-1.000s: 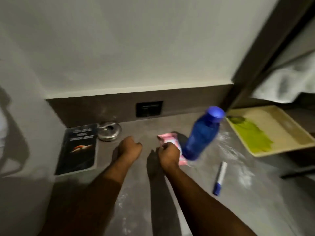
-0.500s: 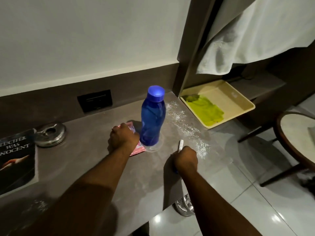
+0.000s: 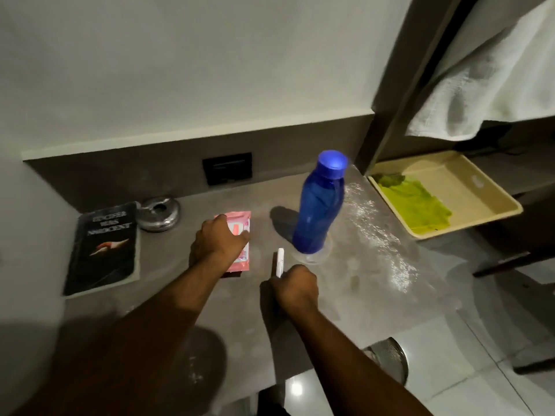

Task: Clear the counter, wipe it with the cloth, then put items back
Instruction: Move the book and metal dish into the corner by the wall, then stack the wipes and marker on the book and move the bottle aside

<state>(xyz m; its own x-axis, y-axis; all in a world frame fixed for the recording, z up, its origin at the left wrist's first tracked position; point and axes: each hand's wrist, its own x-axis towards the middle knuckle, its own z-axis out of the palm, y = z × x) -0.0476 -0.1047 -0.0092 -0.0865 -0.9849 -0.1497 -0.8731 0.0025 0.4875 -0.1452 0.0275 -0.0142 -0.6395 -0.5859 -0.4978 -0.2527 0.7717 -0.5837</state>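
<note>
Counter [image 3: 345,298] is carrying a powder streak [image 3: 378,232] beside the standing bottle [image 3: 319,205]. Head view: the left hand [image 3: 217,240] is gripping the pink packet [image 3: 243,217], the right hand [image 3: 295,288] is clenching the marker [image 3: 280,261], probably lifting both clear. The cloth [image 3: 413,202] is lying in the tray [image 3: 480,187], waiting off the counter's end.

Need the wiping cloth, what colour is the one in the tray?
Yellow-green cloth, clearest in the head view.
</note>
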